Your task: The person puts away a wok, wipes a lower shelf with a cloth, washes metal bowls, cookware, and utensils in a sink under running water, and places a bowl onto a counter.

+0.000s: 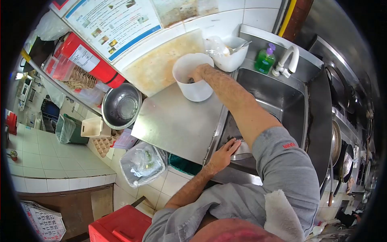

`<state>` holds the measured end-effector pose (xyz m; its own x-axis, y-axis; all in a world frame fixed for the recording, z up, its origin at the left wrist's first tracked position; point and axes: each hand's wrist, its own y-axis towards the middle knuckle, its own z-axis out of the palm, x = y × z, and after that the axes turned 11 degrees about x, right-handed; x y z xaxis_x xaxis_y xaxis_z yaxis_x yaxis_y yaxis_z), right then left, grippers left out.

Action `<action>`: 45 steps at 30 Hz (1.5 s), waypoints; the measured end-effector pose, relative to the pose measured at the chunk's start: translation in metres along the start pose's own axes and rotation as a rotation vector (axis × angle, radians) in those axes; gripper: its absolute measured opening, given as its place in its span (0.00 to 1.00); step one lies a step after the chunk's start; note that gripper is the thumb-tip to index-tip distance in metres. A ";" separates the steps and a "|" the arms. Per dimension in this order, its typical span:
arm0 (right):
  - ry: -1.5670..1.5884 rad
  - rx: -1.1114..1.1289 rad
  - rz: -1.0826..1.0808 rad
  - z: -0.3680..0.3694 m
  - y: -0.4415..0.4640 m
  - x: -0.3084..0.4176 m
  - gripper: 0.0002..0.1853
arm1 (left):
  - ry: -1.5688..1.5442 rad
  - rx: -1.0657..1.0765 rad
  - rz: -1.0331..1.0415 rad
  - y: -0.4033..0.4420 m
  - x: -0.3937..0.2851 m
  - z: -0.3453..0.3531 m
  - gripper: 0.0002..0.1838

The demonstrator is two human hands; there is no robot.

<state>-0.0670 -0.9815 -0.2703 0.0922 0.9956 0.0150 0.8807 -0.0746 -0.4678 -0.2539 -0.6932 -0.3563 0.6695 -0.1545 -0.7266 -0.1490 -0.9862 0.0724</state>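
White tub (pixel 196 92), around right hand (pixel 196 73), beyond left hand (pixel 221 156)

Wht tile wall (pixel 262 20) + yellow pipe (pixel 288 18), approx 1 o'clock; poster (pixel 113 28), 11. Tiled counter (pixel 44 159), 9, w/ brown panel (pixel 80 209) below; calendar (pixel 45 222), 8; tiled floor (pixel 159 182), 7.

Kitchen, with steel sink (pixel 288 94) and pans (pixel 346 163).

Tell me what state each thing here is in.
White bucket: upright, open, right hand inside.
Metal item: left hand touching it.
Tap: no water seen running.
Soap bottle: upright, green liquid inside.
Steel bowl: open side showing.
White bin: open, lined, holding plastic.
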 end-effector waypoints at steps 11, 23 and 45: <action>0.674 -0.680 0.040 -0.060 -0.104 0.012 0.26 | -0.314 -0.286 -0.115 0.041 0.041 -0.033 0.31; 0.753 -0.871 0.488 0.257 -0.213 0.052 0.18 | -0.411 -0.316 -0.160 0.170 0.038 0.020 0.20; 0.343 -0.772 0.987 0.289 -0.273 0.030 0.15 | -0.170 -0.386 0.113 0.206 -0.021 0.054 0.18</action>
<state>-0.4394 -0.9148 -0.3978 0.8636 0.4454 0.2362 0.4008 -0.8907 0.2143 -0.3384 -0.8900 -0.3633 0.5305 -0.2825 -0.7992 0.0902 -0.9186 0.3846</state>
